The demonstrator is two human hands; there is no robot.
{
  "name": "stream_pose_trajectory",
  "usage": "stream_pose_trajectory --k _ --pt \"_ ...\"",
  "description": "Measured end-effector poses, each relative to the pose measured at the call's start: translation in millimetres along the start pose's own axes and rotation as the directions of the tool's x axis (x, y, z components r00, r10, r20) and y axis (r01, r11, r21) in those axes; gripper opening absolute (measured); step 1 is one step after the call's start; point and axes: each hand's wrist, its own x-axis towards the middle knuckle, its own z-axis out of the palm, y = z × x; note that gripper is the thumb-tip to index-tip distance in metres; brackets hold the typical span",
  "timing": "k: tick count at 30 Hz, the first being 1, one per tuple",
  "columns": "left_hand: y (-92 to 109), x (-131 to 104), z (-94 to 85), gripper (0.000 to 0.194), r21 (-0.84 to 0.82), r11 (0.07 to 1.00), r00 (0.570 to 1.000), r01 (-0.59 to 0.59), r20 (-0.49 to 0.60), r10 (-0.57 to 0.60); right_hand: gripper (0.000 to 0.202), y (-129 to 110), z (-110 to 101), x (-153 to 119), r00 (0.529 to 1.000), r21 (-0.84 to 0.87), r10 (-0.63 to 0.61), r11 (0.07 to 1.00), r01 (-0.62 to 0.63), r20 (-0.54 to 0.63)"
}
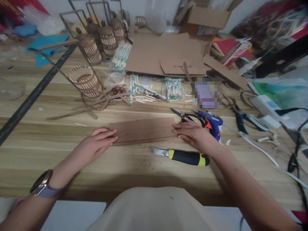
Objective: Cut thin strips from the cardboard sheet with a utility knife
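A rectangular piece of cardboard (pixel 144 130) with lines scored or drawn along its length lies in front of me on the wooden table. My left hand (pixel 99 141) holds its left end, fingers together over the edge. At the opposite end, my right hand (pixel 192 133) grips the cardboard with the fingertips on top. Just below my right hand is a black and yellow utility knife (pixel 185 157), blade out and pointing left. Scissors (pixel 185 115) lie partly behind the right hand, beside a blue glue gun (pixel 211 122). Small dark crumbs dot the tabletop near the blade.
Lanterns of cardboard and sticks (pixel 89 48) stand at the back left, near an unfinished one (pixel 85 80). Bagged sticks (pixel 174 88), a tape roll (pixel 115 78) and large cardboard sheets (pixel 154 51) lie behind. Pliers (pixel 240 118) and cables are at right.
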Motion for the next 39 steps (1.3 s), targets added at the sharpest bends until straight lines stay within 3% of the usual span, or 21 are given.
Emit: stream_pose_trajectory --k 8,27,39 --pt "0.0 -0.6 0.1 0.035 -0.004 1.0 1.0 -0.01 -0.004 0.01 0.032 -1.0 -5.6 2.5 0.999 -0.025 -0.033 0.999 0.034 0.035" --pt "-0.5 0.4 -2.7 0.035 0.001 1.0 1.0 -0.023 0.021 0.023 0.029 -7.8 -7.7 7.4 0.994 -0.127 -0.105 0.986 0.104 -0.007" --pt "0.6 -0.1 -1.7 0.035 -0.022 1.0 0.999 0.018 0.029 -0.018 0.038 -9.7 -8.8 6.7 0.999 -0.089 -0.028 0.996 0.031 0.037"
